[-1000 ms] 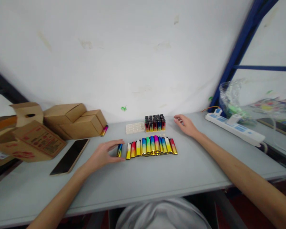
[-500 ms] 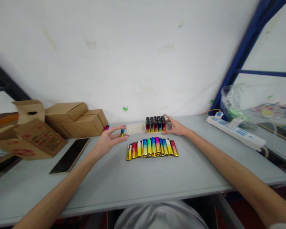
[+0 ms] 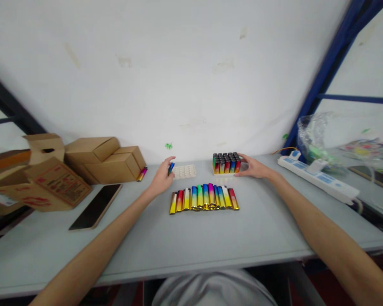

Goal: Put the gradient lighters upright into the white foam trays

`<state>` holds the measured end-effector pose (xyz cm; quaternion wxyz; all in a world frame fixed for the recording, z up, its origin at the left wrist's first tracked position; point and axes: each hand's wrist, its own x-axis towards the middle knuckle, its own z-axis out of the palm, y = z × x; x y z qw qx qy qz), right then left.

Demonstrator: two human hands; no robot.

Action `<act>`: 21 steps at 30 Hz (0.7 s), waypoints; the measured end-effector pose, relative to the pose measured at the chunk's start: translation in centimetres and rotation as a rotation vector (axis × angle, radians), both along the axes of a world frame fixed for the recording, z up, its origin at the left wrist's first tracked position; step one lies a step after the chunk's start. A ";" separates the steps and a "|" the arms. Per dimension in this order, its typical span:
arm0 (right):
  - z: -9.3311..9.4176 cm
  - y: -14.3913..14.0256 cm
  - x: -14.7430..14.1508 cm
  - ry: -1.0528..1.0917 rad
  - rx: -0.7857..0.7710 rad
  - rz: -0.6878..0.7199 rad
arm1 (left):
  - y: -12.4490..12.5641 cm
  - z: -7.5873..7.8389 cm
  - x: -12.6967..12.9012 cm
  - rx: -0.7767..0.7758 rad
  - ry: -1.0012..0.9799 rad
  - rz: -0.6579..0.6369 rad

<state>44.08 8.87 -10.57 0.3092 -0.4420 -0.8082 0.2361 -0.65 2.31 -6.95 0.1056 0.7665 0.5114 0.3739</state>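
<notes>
My left hand (image 3: 162,177) is closed on a blue lighter (image 3: 171,168), held between the thumb and fingers at the left end of a white tray (image 3: 185,171) with rows of round sockets. My right hand (image 3: 254,167) grips the right side of a second tray packed with upright lighters (image 3: 227,164), their black tops facing up. The thumb lies along its near right corner and the other fingers are partly hidden behind it. In front of both trays, a row of colourful metallic lighters (image 3: 205,197) lies flat, side by side, with gold ends towards me.
Brown cartons (image 3: 107,165) and an opened box (image 3: 55,182) stand at the left, with a single lighter (image 3: 142,174) beside them. A phone (image 3: 95,207) lies nearer me. At the right are a white power strip (image 3: 317,178) and a clear plastic bag (image 3: 314,138).
The packed tray has slid right along with my right hand, widening the gap between the trays. My left hand has moved right with the lighter, uncovering the one by the cartons.
</notes>
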 end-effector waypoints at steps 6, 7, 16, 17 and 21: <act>0.7 -0.2 1.3 0.007 -0.054 -0.027 | 0.3 0.6 -1.0 -0.084 0.287 0.040; 0.8 -0.2 1.4 0.010 -0.055 -0.028 | 0.6 0.7 -1.2 -0.117 0.304 0.011; 2.2 -1.3 1.5 -0.001 0.075 -0.124 | 1.4 0.6 -0.3 -0.127 0.324 -0.200; 2.8 -1.7 1.6 0.029 0.159 -0.159 | 1.2 0.5 0.0 -0.127 0.325 -0.210; 5.9 -3.5 1.2 0.167 0.534 -0.336 | 0.5 0.0 1.3 -0.128 0.305 -0.246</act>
